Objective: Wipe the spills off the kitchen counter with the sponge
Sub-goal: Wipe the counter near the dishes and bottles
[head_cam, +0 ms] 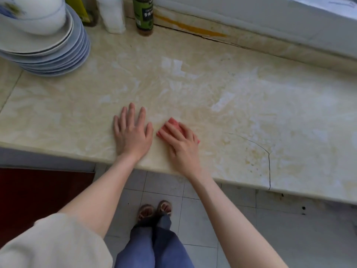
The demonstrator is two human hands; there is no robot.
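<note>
Grey tiled floor point(202, 209); red cabinet door point(38, 190); window ledge point(251, 16) daylit.

At the upper left of the frame I see a stack of plates point(58, 55) with a white bowl point(38, 14) sitting on top. Right of it, along the top edge, stand a white container point(113, 14) and a dark bottle point(144, 15) with a green label. At lower left I make out a dark red cabinet door point(38, 194); grey floor tiles point(241, 219) fill the bottom.

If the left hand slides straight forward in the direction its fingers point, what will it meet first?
Bare counter lies ahead of the left hand; the first object in that line looks to be the green-labelled bottle at the back, though depth is unclear.
</note>
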